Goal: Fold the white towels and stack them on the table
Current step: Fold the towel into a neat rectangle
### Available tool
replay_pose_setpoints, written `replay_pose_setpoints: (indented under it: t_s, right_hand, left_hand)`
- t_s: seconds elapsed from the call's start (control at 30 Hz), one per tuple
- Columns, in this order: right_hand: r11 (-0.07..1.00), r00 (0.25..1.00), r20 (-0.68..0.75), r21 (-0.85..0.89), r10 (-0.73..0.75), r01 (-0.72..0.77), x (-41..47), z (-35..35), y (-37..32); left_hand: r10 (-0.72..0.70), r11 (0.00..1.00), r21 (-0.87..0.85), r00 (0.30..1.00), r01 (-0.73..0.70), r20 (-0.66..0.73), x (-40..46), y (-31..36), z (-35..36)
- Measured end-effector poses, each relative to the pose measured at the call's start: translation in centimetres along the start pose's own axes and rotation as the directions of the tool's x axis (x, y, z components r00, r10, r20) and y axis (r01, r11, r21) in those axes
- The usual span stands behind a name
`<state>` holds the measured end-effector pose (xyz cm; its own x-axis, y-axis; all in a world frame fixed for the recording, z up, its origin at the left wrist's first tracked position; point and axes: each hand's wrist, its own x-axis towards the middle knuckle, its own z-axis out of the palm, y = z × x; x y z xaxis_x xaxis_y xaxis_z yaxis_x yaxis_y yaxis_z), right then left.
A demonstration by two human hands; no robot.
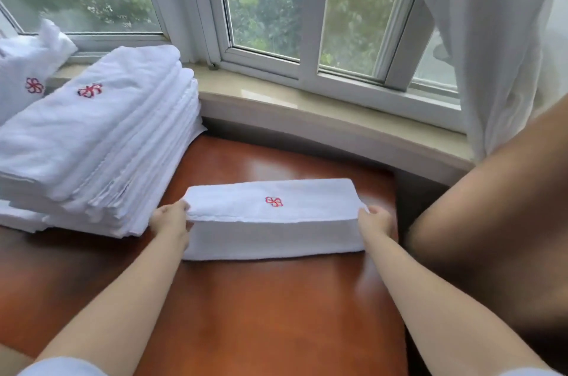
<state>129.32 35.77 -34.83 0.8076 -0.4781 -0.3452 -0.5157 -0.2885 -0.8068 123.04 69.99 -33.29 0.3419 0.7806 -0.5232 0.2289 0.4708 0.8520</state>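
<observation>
Towel (276,216) lies on the surface (261,314), long axis left-right. Your left hand (170,219) and right hand (373,219) each pinch one end. Stack (92,142) sits to your left, nearer the left hand.

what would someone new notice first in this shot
The folded towel at the centre of the brown table, pinched at its ends by the left hand and right hand. Next, the tall towel stack at the left, and the window behind.
</observation>
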Motion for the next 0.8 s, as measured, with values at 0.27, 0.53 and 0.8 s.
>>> replay_pose_setpoints:
  t_s: [0.27,0.53,0.8]
  right_hand:
    - [0.975,0.947,-0.277,0.102,-0.163,0.198,-1.4,1.4,0.1]
    - [0.949,0.975,-0.199,-0.276,0.100,-0.154,-1.9,1.8,5.1]
    - [0.949,0.969,0.022,-0.209,0.245,-0.235,1.1,2.1,4.2]
  left_hand:
    - [0.084,0.993,0.098,0.984,-0.069,-0.155,0.5,-2.2,-1.7]
    - [0.159,0.559,0.823,0.987,-0.101,0.014,1.9,-6.7,-4.2]
    - [-0.143,0.644,0.758,0.957,-0.104,0.254,4.3,-3.7,-1.9]
